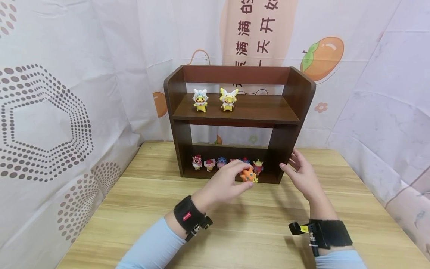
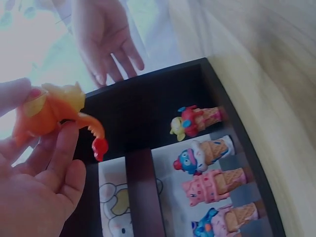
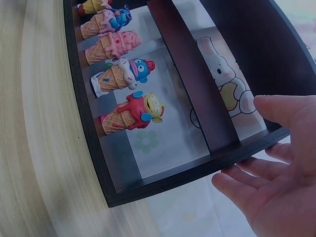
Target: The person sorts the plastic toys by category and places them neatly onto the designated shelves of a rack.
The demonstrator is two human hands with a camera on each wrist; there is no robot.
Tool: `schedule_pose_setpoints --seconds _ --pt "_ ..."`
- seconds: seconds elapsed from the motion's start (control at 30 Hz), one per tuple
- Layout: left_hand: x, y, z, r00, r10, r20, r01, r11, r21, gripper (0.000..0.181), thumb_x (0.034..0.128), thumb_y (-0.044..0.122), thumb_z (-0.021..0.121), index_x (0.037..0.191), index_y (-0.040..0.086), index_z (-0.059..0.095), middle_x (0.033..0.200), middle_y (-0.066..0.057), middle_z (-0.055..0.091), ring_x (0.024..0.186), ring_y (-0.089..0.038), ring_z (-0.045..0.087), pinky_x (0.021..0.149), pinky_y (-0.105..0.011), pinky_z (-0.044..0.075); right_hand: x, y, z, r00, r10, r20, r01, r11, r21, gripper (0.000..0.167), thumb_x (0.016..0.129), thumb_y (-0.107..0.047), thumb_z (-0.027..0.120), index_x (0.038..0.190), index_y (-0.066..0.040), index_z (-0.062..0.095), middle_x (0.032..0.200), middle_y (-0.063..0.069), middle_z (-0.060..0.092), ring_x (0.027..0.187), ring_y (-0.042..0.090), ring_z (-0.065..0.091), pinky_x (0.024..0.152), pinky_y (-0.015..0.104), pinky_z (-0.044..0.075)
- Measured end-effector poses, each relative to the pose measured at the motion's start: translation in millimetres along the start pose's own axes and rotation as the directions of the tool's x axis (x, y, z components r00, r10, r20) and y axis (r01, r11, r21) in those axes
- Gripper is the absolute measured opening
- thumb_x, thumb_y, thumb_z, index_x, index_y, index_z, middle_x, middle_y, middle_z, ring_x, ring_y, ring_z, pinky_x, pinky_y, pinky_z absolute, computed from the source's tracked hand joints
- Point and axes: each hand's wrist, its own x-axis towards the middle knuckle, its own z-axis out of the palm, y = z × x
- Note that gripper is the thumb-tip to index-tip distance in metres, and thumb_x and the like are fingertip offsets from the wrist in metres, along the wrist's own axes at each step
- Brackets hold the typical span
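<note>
My left hand [image 1: 225, 182] pinches an orange figurine [image 1: 248, 175] between thumb and fingers, in front of the lower shelf. A yellow belly and a curved, red-tipped tail show on that orange figurine [image 2: 47, 116] in the left wrist view. Beside the right side panel of the dark brown shelf unit [image 1: 291, 144], my right hand [image 1: 304, 177] has its fingers extended, the thumb near the panel's front edge. Whether it touches the panel I cannot tell. Closest to the orange figurine on the lower shelf is a red-and-yellow ice-cream-cone figurine [image 3: 136, 111].
Two yellow figurines in white hoods, one on the left [image 1: 200, 100] and one near the middle [image 1: 228, 100], stand on the upper shelf. Several cone figurines line the lower shelf, including a blue one [image 3: 118, 74] and a pink one [image 3: 111, 47]. The unit stands on a wooden table [image 1: 248, 228].
</note>
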Motion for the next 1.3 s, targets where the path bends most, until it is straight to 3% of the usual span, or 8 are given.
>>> schedule_pose_setpoints --seconds 0.07,0.17,0.47,0.77,0.9,1.0,1.13,1.3 --pt "1.2 2.1 -3.4 1.0 -0.001 -0.025 0.0 0.999 -0.038 0.038 0.0964 0.028 0.073 0.13 0.013 0.062 0.117 0.007 0.056 0.089 -0.006 0.054 0.066 -0.019 0.052 0.0 0 0 1.0 0.001 -0.001 -0.001 1.0 -0.002 0.079 0.1 -0.022 0.067 0.163 -0.009 0.02 0.157 0.028 0.035 0.139 0.049 0.039 0.096 0.018 0.045" --pt "4.1 5.3 -9.2 0.998 0.014 -0.065 -0.018 0.998 -0.062 0.039 0.0958 0.027 0.073 0.13 0.013 0.062 0.118 0.006 0.057 0.079 -0.009 0.053 0.058 -0.019 0.048 -0.1 0 0 1.0 0.007 -0.001 -0.007 1.0 -0.009 0.079 0.1 -0.022 0.067 0.163 -0.009 0.02 0.157 0.028 0.035 0.139 0.049 0.039 0.101 0.03 0.046" --pt "12.4 13.0 -21.7 0.981 0.013 -0.196 -0.025 0.998 -0.058 0.042 0.0917 0.019 0.078 0.126 0.005 0.059 0.114 -0.003 0.063 0.09 -0.011 0.06 0.074 -0.022 0.052 -1.2 -3 1 1.0 0.013 0.005 -0.013 1.0 -0.006 0.08 0.101 -0.025 0.067 0.163 -0.008 0.019 0.157 0.028 0.034 0.14 0.048 0.038 0.105 0.056 0.039" --pt "21.7 18.1 -35.1 0.965 0.09 -0.246 -0.113 0.991 -0.077 0.038 0.0908 0.012 0.078 0.123 0.005 0.058 0.114 -0.003 0.059 0.092 -0.014 0.06 0.074 -0.02 0.053 -1.4 -2 1 1.0 0.011 0.001 -0.011 1.0 0.003 0.08 0.101 -0.026 0.067 0.163 -0.008 0.019 0.157 0.027 0.034 0.14 0.047 0.038 0.105 0.055 0.039" --pt "28.7 23.8 -42.9 0.956 0.126 -0.266 -0.158 0.982 -0.102 0.039 0.0904 0.01 0.077 0.123 0.003 0.058 0.113 -0.004 0.058 0.09 -0.014 0.059 0.065 -0.022 0.055 -0.9 1 1 1.0 0.009 -0.003 -0.009 1.0 -0.007 0.08 0.1 -0.028 0.067 0.162 -0.008 0.02 0.157 0.026 0.036 0.14 0.046 0.039 0.104 0.037 0.045" --pt "34.5 26.6 -48.5 0.944 0.173 -0.283 -0.199 0.978 -0.067 0.039 0.0904 0.01 0.077 0.123 0.002 0.057 0.113 -0.005 0.059 0.095 -0.012 0.058 0.072 -0.026 0.056 -0.9 2 1 1.0 0.01 -0.002 -0.01 1.0 -0.015 0.08 0.101 -0.03 0.067 0.163 -0.008 0.02 0.157 0.025 0.036 0.14 0.046 0.039 0.102 0.031 0.046" --pt "41.9 30.0 -55.3 0.931 0.219 -0.293 -0.23 0.973 -0.003 0.039 0.0915 0.012 0.076 0.124 0.002 0.057 0.115 -0.006 0.06 0.102 -0.013 0.056 0.082 -0.029 0.054 -1.2 1 1 1.0 0.011 -0.002 -0.011 1.0 -0.015 0.08 0.101 -0.03 0.066 0.162 -0.008 0.02 0.157 0.025 0.036 0.14 0.046 0.039 0.105 0.048 0.042" --pt "49.6 34.6 -63.0 0.931 0.216 -0.295 -0.227 0.974 -0.005 0.038 0.0924 0.011 0.075 0.124 0.002 0.057 0.117 -0.006 0.058 0.103 -0.014 0.054 0.06 -0.021 0.052 -1.3 -2 1 1.0 0.011 0.0 -0.011 1.0 -0.003 0.081 0.101 -0.028 0.067 0.163 -0.007 0.019 0.157 0.027 0.035 0.14 0.047 0.039 0.105 0.053 0.04"
